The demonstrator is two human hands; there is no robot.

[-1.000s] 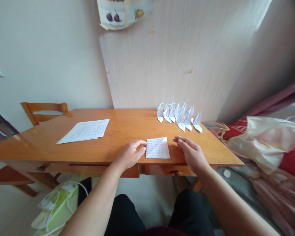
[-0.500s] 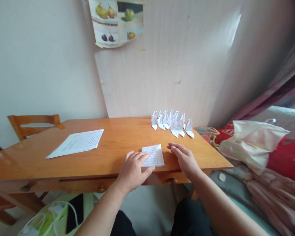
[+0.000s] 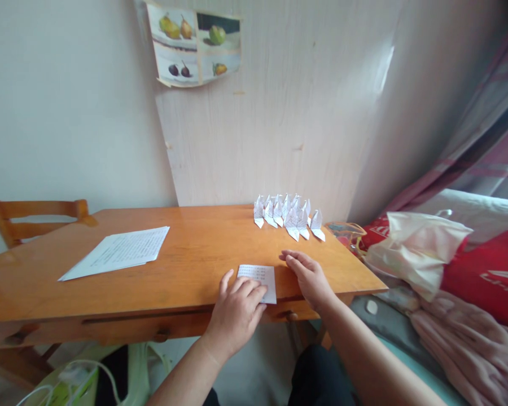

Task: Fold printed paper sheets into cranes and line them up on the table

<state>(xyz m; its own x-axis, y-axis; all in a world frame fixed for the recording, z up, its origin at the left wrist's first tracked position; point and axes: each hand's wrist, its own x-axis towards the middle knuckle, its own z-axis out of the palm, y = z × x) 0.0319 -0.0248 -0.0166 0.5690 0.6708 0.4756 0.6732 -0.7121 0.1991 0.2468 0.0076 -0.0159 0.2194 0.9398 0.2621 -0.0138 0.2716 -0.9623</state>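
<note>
- Paper square (image 3: 266, 275), folded, lies near the table's (image 3: 203, 242) front edge, the clock's centre here.
- Left hand (image 3: 237, 313), at 7 o'clock, spreads loosely over it, apparently pressing, not gripping.
- Right hand (image 3: 311, 279), at 3 o'clock, is apart from it, fingers curled; cannot tell if they hold anything.
- Step in hand: probably flattening a fold.
- Next move likely calls for keeping edges aligned while creasing.
</note>
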